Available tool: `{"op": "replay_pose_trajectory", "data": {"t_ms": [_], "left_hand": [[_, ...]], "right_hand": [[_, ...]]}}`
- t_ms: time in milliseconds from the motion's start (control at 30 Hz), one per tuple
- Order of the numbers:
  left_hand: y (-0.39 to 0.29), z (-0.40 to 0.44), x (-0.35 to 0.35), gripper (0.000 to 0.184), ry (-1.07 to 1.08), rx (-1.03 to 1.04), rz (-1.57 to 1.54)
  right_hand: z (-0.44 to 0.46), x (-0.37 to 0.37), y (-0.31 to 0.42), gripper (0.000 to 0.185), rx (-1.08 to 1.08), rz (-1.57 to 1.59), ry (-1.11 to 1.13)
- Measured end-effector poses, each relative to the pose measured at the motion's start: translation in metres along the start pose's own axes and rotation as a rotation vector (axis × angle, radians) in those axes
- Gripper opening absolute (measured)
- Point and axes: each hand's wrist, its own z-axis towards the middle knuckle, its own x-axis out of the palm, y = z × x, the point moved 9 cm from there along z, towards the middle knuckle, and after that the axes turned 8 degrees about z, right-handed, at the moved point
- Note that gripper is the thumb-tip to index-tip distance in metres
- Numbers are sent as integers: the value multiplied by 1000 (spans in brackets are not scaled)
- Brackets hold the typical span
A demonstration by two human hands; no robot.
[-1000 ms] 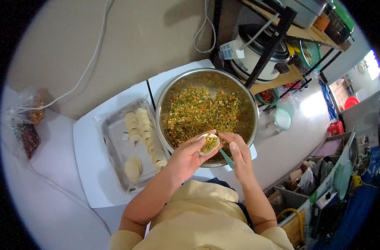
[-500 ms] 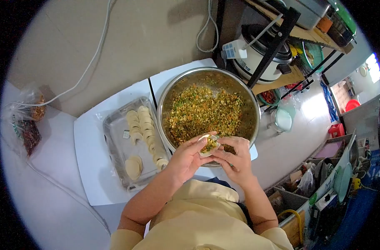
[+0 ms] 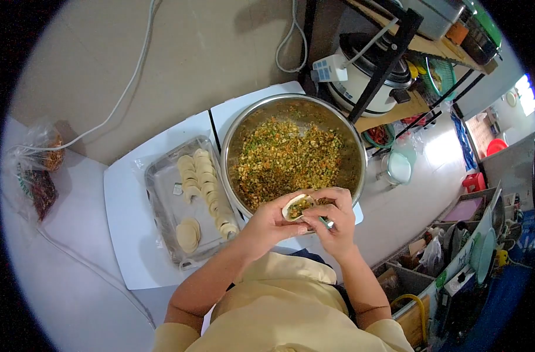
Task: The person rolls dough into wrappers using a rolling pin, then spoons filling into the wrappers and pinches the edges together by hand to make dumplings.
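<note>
Over the near rim of a large steel bowl (image 3: 361, 176), both hands hold one dumpling (image 3: 286, 211), its round wrapper part-folded around chopped filling. My left hand (image 3: 266, 227) cups it from the left with fingers closed around it. My right hand (image 3: 333, 220) pinches its right edge. A small greenish-white tip of something (image 3: 326, 222) pokes out between the right fingers; its kind cannot be told. Chopped vegetable filling (image 3: 288, 158) covers much of the bowl's inside. Left of the bowl, a tray (image 3: 162, 217) carries two rows of folded dumplings (image 3: 206, 179) and a small stack of flat wrappers (image 3: 188, 234).
The bowl and tray stand on a white table (image 3: 124, 205) by the wall. A black-framed shelf (image 3: 387, 64) with a rice cooker (image 3: 361, 88) is close at the back right. Plastic bags of food (image 3: 38, 182) lie at the far left. Crates (image 3: 405, 281) stand at the lower right.
The dumpling's opening has turned more upward, and its wrapper edge shows as a longer oval. My right fingers have curled in closer around its right side. The tray and bowl are unmoved.
</note>
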Motion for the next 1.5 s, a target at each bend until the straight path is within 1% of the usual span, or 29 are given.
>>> {"op": "replay_pose_trajectory", "data": {"t_ms": [133, 200, 233, 300, 367, 467, 533, 633, 667, 833, 933, 967, 1000, 1067, 1133, 1267, 1300, 1433, 1500], "left_hand": [[3, 0, -1, 55, 7, -5, 52], [2, -3, -1, 54, 41, -24, 92], [2, -3, -1, 54, 41, -24, 92], [2, -4, -2, 54, 30, -22, 174], [0, -4, -2, 52, 43, -31, 160], [-3, -4, 0, 50, 50, -18, 94], [-6, -4, 0, 49, 45, 5, 42], [-7, -4, -2, 47, 29, -27, 70], [-12, -5, 0, 46, 35, -27, 34], [-7, -2, 1, 45, 31, -4, 5], [-2, -1, -2, 43, -8, 4, 81], [-5, 0, -4, 42, -33, 36, 165], [-8, 0, -5, 41, -59, 67, 249], [-11, -1, -4, 40, -76, 84, 207], [-14, -2, -5, 39, -93, 102, 166], [-12, -1, -5, 40, -88, 101, 93], [-12, -1, -5, 40, -91, 104, 79], [-15, -1, -3, 40, -86, 96, 81], [-16, -1, -4, 39, -109, 125, 117]], "right_hand": [[9, 0, 13, 18, 7, 45, 50], [15, 11, 27, 22, -85, -23, 220], [15, 13, 30, 27, -106, -45, 256], [14, 13, 28, 27, -110, -71, 274], [13, 14, 26, 27, -115, -98, 292], [10, 12, 22, 27, -92, -66, 239], [7, -2, 17, 30, -33, 58, 59], [3, -4, 9, 29, -16, 31, 39], [2, -3, 7, 29, -15, 31, 39], [5, -3, 5, 21, -8, 16, 24], [7, -3, 4, 21, -14, 20, 13], [6, -2, 2, 21, -13, 20, 12], [4, -3, -1, 22, -6, 52, -13], [4, -2, 0, 22, -1, 87, -35], [2, -11, -6, 27, 123, 146, -192], [5, -11, -7, 30, 118, 128, -181], [4, -9, -8, 30, 85, 128, -156], [4, -6, -3, 30, 18, 94, -90], [5, -6, -1, 29, 1, 70, -80]]}}
